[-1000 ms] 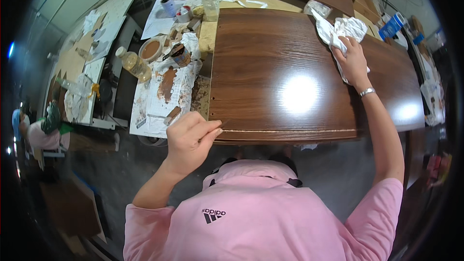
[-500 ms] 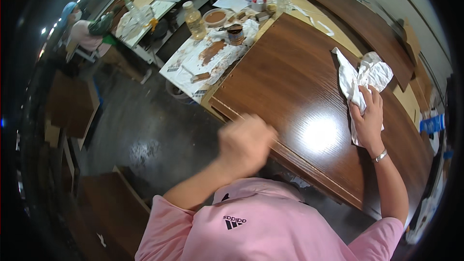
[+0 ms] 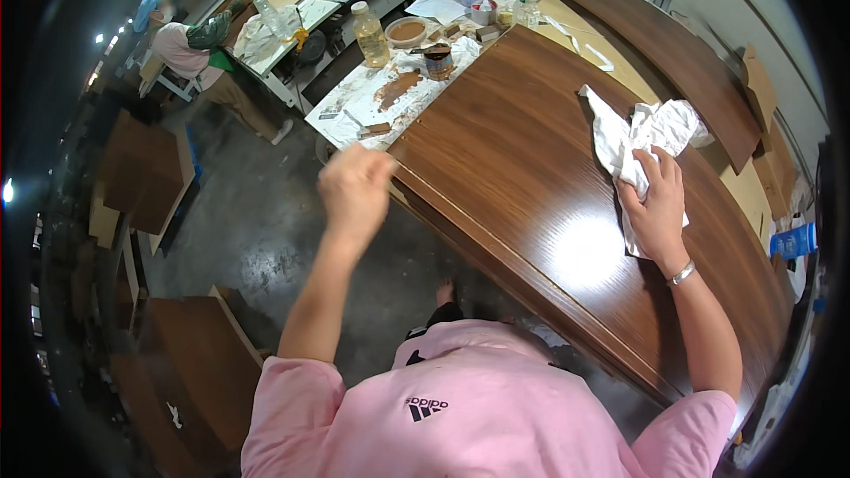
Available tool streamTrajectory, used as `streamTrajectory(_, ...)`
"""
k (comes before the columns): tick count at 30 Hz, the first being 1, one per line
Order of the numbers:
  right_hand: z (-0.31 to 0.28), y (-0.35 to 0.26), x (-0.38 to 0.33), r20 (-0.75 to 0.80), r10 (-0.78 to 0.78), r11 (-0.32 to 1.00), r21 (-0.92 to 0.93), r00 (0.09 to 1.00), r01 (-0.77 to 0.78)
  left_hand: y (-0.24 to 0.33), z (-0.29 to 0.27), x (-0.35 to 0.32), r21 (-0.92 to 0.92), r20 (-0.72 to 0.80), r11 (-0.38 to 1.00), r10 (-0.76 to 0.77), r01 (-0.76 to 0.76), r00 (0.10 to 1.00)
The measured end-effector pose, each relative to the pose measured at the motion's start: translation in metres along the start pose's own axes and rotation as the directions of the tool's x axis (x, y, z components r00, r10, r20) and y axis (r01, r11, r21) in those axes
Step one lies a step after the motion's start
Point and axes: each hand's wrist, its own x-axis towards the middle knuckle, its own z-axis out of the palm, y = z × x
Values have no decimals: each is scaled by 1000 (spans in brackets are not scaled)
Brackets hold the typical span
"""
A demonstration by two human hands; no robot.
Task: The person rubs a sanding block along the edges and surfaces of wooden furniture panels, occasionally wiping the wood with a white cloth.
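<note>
A large dark brown wooden panel [image 3: 522,150] with a shiny, reflecting top lies before me. My right hand [image 3: 657,212] rests on its right part, fingers curled into a crumpled white cloth [image 3: 620,137] that spreads out beyond them. At the panel's left corner is my left hand [image 3: 356,190], its fingers closed together by the edge. Whatever they might hold is too small or hidden to make out.
A paint-stained worktable [image 3: 354,106] beyond the left corner bears an open can [image 3: 438,64], a bottle [image 3: 370,35] and a bowl [image 3: 407,31]. A curved brown panel [image 3: 655,44] lies behind. Another person [image 3: 190,53] works at far left. Brown boards [image 3: 190,363] stand lower left.
My left hand has moved left and away from me along the panel's front edge to its left corner. My right hand keeps its hold on the cloth. The whole view has shifted slightly.
</note>
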Motion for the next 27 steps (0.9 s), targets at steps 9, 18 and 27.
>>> streamTrajectory(9,-3,2,-2,-23,8,1000,-19,1000,-9,43,11,-22,-21,23,960,281,-280,960)
streamTrajectory(18,-4,2,-4,-31,27,999,-26,999,-28,65,20,-36,-180,5,900,405,-397,914)
streamTrajectory(27,-3,-3,-1,-32,16,999,-30,999,-17,85,16,-52,-303,16,849,459,-434,888)
